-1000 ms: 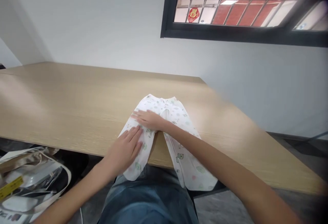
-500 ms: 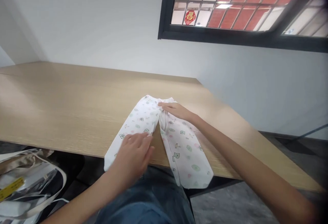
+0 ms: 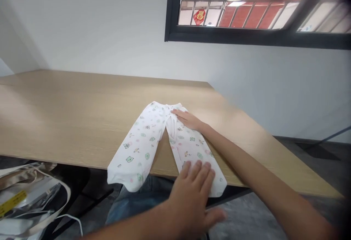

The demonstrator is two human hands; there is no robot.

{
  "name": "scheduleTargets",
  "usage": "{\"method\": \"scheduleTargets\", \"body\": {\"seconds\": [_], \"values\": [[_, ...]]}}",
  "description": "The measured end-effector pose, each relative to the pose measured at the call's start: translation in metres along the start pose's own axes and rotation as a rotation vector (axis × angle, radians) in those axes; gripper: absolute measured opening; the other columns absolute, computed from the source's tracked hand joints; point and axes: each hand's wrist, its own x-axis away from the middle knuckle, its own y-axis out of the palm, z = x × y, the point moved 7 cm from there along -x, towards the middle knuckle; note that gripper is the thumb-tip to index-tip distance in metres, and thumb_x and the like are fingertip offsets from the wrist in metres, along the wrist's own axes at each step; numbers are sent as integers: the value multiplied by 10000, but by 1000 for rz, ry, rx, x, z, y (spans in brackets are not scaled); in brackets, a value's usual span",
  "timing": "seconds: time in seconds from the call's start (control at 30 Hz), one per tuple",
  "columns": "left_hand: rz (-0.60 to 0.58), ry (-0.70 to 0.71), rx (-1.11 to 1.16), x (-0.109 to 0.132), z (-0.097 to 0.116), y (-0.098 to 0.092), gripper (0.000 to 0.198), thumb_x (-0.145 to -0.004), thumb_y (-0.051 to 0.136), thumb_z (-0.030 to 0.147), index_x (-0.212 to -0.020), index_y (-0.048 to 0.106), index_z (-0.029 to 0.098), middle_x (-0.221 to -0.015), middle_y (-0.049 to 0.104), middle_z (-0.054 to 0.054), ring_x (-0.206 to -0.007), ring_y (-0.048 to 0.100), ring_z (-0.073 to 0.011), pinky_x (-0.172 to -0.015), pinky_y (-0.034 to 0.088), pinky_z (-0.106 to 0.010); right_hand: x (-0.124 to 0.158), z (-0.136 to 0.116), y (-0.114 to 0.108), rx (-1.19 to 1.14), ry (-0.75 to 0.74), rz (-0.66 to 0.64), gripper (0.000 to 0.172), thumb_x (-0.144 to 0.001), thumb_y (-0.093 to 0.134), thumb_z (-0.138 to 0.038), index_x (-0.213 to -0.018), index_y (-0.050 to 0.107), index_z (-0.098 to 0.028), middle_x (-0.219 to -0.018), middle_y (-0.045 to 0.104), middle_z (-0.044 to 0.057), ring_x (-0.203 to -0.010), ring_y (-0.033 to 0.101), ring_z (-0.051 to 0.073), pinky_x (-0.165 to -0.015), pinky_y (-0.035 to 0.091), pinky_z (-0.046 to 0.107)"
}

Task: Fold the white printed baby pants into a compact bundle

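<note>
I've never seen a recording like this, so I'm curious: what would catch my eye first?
The white footed baby trousers with small green and pink prints stand out mid-table, on the light wood table, their feet past its near edge. The right hand lies at the waist, and the left hand spreads over one foot. Above, a dark-framed window shows a red ornament.

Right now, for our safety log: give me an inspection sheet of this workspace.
surface: light wood tabletop, no damage seen
job's things: white printed footed baby trousers, flat, legs spread, feet past the near table edge
clutter: shiny plastic bag with yellow label, below the table at left
hands: right hand flat on the waistband area; left hand open over the lower leg on the view's right, contact unclear
cables: thin white cord beside the bag
surroundings: white wall, dark-framed barred window
</note>
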Motion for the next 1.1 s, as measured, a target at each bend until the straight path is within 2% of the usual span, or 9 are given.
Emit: {"method": "scheduleTargets", "body": {"seconds": [0.13, 0.27, 0.37, 0.47, 0.57, 0.73, 0.83, 0.93, 1.1], "values": [[287, -88, -243, 1, 25, 7, 379, -855, 472, 369, -1140, 523, 124, -1160, 532, -95, -1075, 438, -261, -887, 362, -413, -8, 15, -6, -54, 99, 132, 406, -895, 320, -206, -1247, 521, -227, -1395, 363, 6, -1317, 240, 212, -1073, 215, 406], [327, -220, -237, -28, 20, 13, 156, -793, 538, 284, -880, 555, 156, -845, 496, -47, -765, 441, -203, -639, 378, -377, 1, 30, -16, -125, 221, 273, 403, -842, 381, -155, -1201, 565, -152, -1403, 344, 70, -1327, 208, 231, -1084, 180, 402], [402, -228, -219, -29, 18, 7, 209, -792, 524, 287, -941, 542, 142, -914, 480, -67, -810, 422, -215, -663, 358, -408, 8, 36, -23, -235, 258, 328, 361, -776, 468, -142, -1095, 635, -161, -1336, 440, 82, -1273, 334, 225, -1055, 255, 359], [388, -147, -128, -21, 21, 7, 291, -779, 536, 338, -1001, 522, 152, -911, 478, -70, -829, 420, -223, -732, 333, -446, 12, 41, -30, -374, 280, 370, 321, -721, 524, -151, -1005, 671, -177, -1278, 504, 64, -1208, 423, 219, -987, 349, 318], [384, -141, -11, -16, 19, 9, 241, -762, 554, 358, -911, 520, 171, -826, 475, -47, -785, 423, -212, -748, 327, -437, 14, 47, -32, -515, 325, 361, 268, -693, 575, -220, -928, 692, -167, -1056, 637, 64, -962, 588, 223, -815, 470, 314], [449, -173, 260, -17, 13, -4, 118, -738, 548, 209, -838, 494, 180, -786, 519, -25, -780, 460, -190, -771, 373, -392, 18, 43, -33, -700, 370, 340, 219, -605, 626, -213, -793, 688, -122, -726, 658, 61, -608, 589, 164, -583, 490, 280], [582, -292, 501, 5, -8, -34, 242, -740, 469, 121, -974, 484, 181, -826, 548, -37, -797, 498, -176, -727, 431, -338, 14, 27, -40, -767, 354, 410, 263, -625, 598, -214, -864, 656, -122, -721, 647, 54, -617, 587, 158, -595, 493, 284], [689, -468, 473, 51, -40, -73, 278, -814, 406, 161, -1080, 477, 197, -900, 567, -65, -803, 537, -177, -676, 473, -315, -2, -1, -46, -794, 300, 461, 293, -671, 582, -226, -946, 631, -139, -856, 653, 61, -740, 605, 169, -685, 499, 291], [522, -771, 217, 129, -101, -100, 221, -830, 434, 308, -959, 602, 244, -904, 641, -31, -745, 590, -183, -586, 481, -279, -53, -51, -29, -749, 237, 413, 164, -707, 575, -175, -845, 662, -154, -951, 650, 60, -824, 605, 183, -742, 496, 289]]}}
